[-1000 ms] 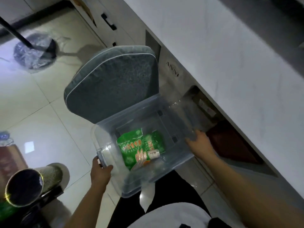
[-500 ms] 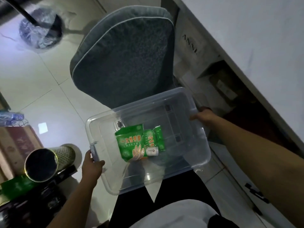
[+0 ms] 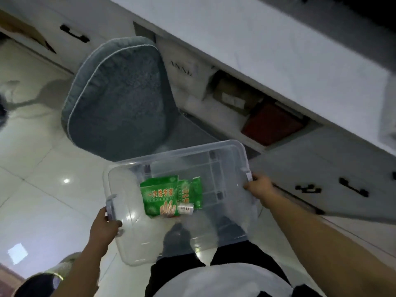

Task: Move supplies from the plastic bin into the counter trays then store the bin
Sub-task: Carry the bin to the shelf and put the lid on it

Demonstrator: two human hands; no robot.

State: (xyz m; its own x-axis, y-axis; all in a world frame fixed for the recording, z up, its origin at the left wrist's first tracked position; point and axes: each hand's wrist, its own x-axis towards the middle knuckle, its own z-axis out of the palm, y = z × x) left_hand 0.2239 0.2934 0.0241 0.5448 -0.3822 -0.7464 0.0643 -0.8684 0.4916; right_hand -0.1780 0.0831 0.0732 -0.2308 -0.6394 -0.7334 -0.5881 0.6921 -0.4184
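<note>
Clear rectangular plastic bin [image 3: 227,215], gripped at both short ends by left hand [image 3: 104,227] and right hand [image 3: 258,187], holds green glove packets [image 3: 169,195]; carry level to white marble worktop [image 3: 278,61].

We stand in a home kitchen: white counter [image 3: 289,50], cabinets with black handles [image 3: 354,190], glossy tiled floor [image 3: 32,163].
</note>
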